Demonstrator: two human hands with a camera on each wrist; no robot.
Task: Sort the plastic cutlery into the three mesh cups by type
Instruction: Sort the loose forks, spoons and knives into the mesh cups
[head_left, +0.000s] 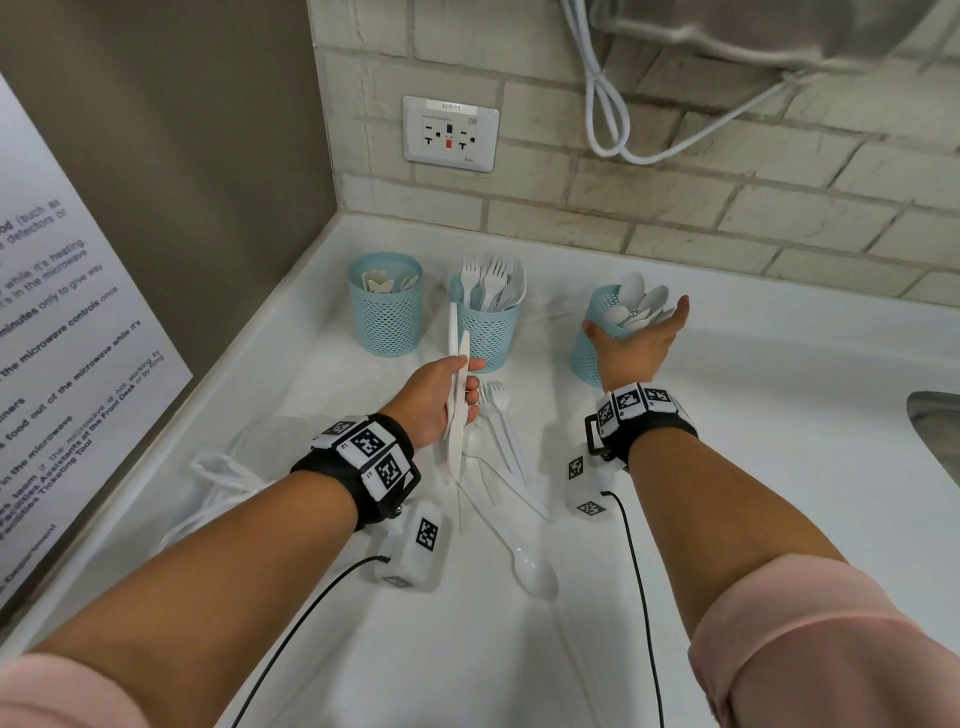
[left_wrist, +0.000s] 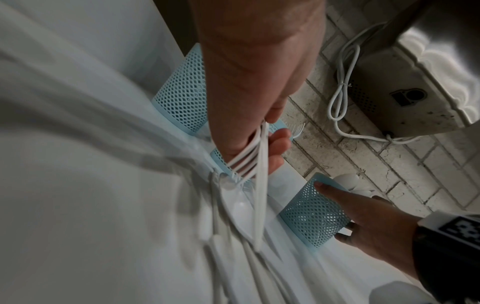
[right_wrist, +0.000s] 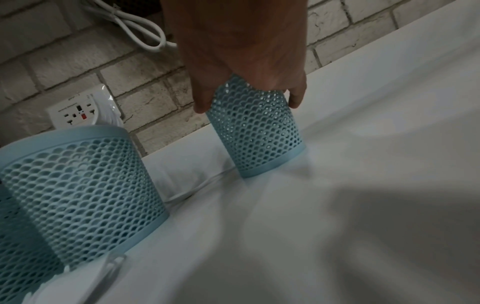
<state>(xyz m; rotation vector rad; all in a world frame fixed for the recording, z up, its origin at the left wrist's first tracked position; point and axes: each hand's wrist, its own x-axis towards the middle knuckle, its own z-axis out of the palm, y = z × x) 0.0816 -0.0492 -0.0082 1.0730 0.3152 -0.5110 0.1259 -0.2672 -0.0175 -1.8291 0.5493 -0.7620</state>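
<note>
Plastic cutlery (head_left: 511, 470) strewn loose on the white counter (head_left: 779, 467), just in front of the middle mesh cup (head_left: 488, 332) — forks, knives, one spoon (head_left: 535, 569) nearest the camera. Middle cup filled with forks; left cup (head_left: 387, 306) beside it holding knife handles; right cup (head_left: 597, 338), well apart from it, holding spoons. Left-hand grip (head_left: 441, 402) closed around a bundle of white knives (head_left: 458, 395), just before the middle cup. Right-hand grip (head_left: 636, 343) wrapped round the right cup's wall and rim. Outlet (head_left: 451, 133) above the middle cup, label blurred. Sign (head_left: 67, 332) far left — "microwave", "Front Desk" legible.
</note>
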